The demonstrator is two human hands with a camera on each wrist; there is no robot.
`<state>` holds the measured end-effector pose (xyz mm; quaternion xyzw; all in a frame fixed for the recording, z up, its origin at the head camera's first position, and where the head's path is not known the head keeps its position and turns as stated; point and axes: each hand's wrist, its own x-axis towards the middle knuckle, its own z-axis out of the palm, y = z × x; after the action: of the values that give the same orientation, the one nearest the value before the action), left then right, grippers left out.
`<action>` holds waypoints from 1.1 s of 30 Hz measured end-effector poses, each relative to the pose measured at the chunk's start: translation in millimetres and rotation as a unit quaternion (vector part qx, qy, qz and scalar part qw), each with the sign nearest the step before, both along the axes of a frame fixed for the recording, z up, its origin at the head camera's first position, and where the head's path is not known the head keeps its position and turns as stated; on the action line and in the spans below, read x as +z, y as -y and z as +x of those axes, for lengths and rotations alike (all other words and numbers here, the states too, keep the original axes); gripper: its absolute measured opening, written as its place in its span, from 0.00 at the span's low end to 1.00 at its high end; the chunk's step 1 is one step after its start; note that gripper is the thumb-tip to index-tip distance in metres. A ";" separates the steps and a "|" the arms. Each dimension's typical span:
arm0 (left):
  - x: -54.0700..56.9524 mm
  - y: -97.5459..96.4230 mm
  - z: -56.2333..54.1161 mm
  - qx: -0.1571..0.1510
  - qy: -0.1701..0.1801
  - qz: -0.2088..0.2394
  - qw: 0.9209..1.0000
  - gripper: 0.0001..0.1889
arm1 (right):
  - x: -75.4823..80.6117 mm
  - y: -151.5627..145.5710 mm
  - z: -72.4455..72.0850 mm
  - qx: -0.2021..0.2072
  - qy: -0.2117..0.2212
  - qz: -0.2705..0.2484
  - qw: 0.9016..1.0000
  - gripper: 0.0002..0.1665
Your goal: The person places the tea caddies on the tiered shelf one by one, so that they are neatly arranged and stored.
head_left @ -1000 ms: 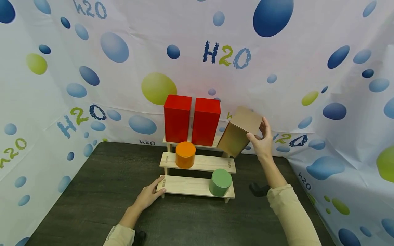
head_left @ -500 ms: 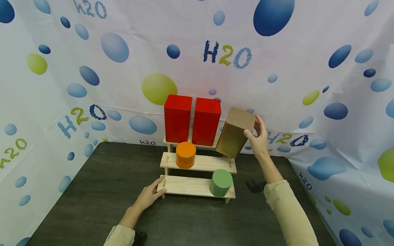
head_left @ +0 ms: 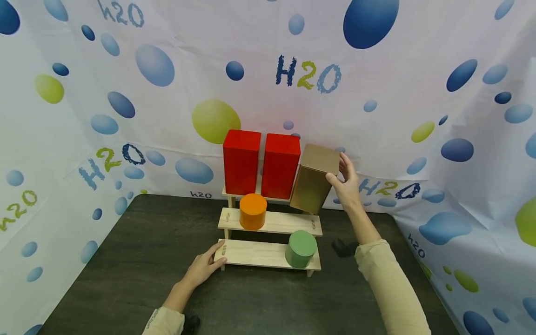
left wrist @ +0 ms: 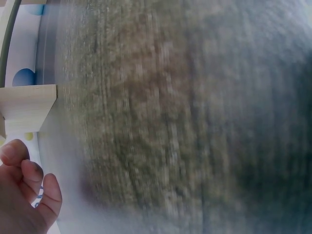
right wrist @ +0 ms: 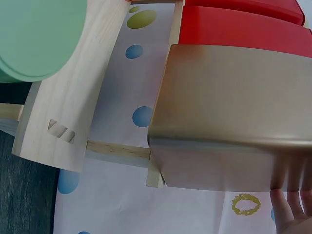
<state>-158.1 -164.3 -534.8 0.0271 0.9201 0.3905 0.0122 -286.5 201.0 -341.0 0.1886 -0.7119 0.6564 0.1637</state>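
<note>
A tall gold box [head_left: 313, 179] leans slightly at the right end of the top step of a three-step wooden stand [head_left: 251, 251]. My right hand [head_left: 346, 186] grips the box by its right side near the top, thumb on the front and fingers behind. In the right wrist view the fingertips [right wrist: 280, 200] lie against the box's side. My left hand [head_left: 201, 268] holds the left end of the bottom step, thumb at the front edge and fingers toward the back. Two red boxes [head_left: 241, 163] stand upright on the top step, left of the gold one.
An orange round tin [head_left: 253, 211] stands on the middle step, toward the left. A green round tin [head_left: 301, 249] is on the bottom step at the right. The stand is on a dark wood-grain table [head_left: 146, 260], before a white curtain [head_left: 167, 121] with blue dots.
My right hand has moved the gold box left, closer to the red boxes, and the box has become more upright. The left hand stays on the stand.
</note>
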 end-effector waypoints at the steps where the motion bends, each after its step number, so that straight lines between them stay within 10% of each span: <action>1: -0.9 -0.1 0.3 -0.001 0.000 0.000 1.000 0.31 | -0.2 0.4 -0.2 -0.001 0.000 0.001 1.000 0.40; 22: -1.2 -2.6 -1.2 0.001 -0.004 0.010 1.000 0.31 | -4.8 8.2 -4.7 -0.051 -0.042 -0.034 0.997 0.39; 33: -1.0 -1.5 0.4 0.007 0.001 0.012 1.000 0.31 | 13.1 25.5 22.6 -0.114 -0.033 -0.019 0.993 0.29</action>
<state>-157.8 -162.7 -535.8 0.0208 0.9153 0.4020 0.0097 -263.9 175.6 -327.9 0.1251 -0.7100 0.6405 0.2645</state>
